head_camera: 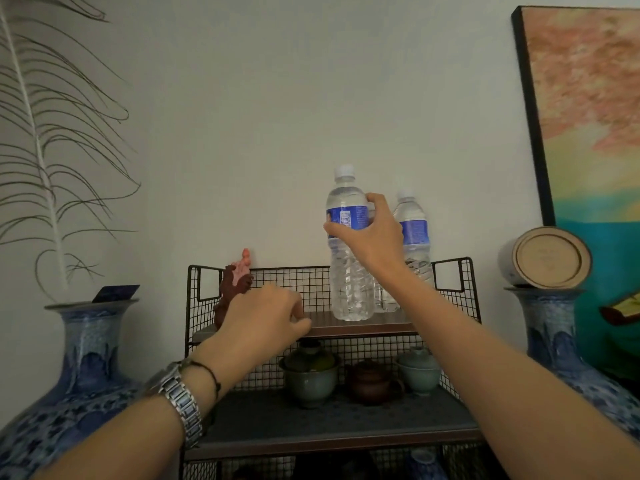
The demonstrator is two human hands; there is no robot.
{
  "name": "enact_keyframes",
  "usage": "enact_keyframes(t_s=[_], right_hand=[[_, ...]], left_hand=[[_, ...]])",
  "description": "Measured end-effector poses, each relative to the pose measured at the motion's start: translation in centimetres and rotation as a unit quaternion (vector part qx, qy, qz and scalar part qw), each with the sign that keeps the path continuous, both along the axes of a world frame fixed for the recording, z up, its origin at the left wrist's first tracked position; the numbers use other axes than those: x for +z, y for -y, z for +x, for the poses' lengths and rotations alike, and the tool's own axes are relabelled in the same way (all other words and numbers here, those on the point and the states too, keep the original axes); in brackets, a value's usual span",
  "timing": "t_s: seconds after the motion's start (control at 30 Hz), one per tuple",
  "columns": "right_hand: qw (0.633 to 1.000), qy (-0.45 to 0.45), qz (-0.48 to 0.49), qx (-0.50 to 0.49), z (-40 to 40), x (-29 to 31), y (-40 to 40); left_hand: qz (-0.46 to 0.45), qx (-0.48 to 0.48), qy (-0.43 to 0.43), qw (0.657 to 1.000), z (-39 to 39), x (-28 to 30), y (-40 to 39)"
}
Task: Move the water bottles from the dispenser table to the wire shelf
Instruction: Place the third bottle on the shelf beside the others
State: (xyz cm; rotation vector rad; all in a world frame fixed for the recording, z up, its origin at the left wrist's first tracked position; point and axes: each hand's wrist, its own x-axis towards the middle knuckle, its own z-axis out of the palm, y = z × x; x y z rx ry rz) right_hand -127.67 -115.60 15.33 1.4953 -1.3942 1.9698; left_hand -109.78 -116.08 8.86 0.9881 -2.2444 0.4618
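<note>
A clear water bottle point(349, 271) with a blue label and white cap stands upright on the top board of the black wire shelf point(453, 275). My right hand point(372, 233) is wrapped around its label. A second water bottle point(414, 230) of the same kind stands just behind and to the right, partly hidden by my right hand and wrist. My left hand point(263, 323) hovers in front of the top board's left half, fingers loosely curled, holding nothing. A metal watch and a dark cord sit on that wrist.
A red-brown figurine point(235, 282) stands at the top board's left end. The lower board holds lidded green cups point(308, 372) and a brown teapot point(372, 381). Tall blue-and-white vases point(83, 368) flank the shelf; feathers rise from the left one. A framed painting point(588, 116) leans at right.
</note>
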Motion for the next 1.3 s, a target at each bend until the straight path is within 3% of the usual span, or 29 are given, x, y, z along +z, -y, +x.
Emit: enact_keyframes(t_s=[0.23,0.6,0.77,0.87,1.0,1.3], right_hand=[[1.000,0.011,0.016,0.001,-0.2,-0.5,1.5],[0.998,0.032,0.009,0.046,0.5,-1.9,2.2],[0.998,-0.002,0.062,0.019,1.4,-3.2,0.9],[0.993,-0.083,0.071,-0.049,1.0,-5.3,-1.0],[0.960,-0.194,0.128,-0.154,0.5,-7.5,-2.7],[0.951,-0.201,0.172,-0.162,0.7,-7.3,-2.2]], left_hand=[[0.008,-0.024,-0.008,1.000,0.1,-0.9,0.4],[-0.059,-0.050,-0.049,0.996,0.3,-3.7,0.2],[-0.071,-0.051,-0.051,0.995,0.3,-4.3,0.1],[-0.073,-0.047,-0.049,0.995,0.2,-4.4,0.1],[-0.074,-0.041,-0.050,0.995,0.2,-4.4,0.0],[-0.073,-0.037,-0.053,0.995,0.1,-4.8,0.3]])
